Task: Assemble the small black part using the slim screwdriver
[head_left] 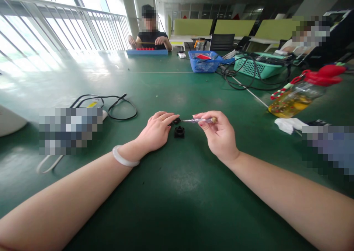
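Between the fingers of my right hand [219, 135] is a screwdriver [197, 121] with a see-through purplish handle. It lies nearly level, its thin shaft pointing left. The tip meets a small black part [176, 121] on the table, which the fingers of my left hand [159, 129] hold at its left side. My left fingers are pressed together and partly cover that part. Just in front of it, nearer to me, a square black piece [179, 132] with a round opening rests on the green tabletop, touched by neither hand.
A cable [121, 109] loops on the left. At right stands a tilted-looking bottle [297, 96] with a red lid, near white tissue [290, 125]. Farther back are a blue basket [204, 65] and a green basket [256, 66] with black cords. Another person [151, 35] sits opposite, behind a blue tray [148, 52].
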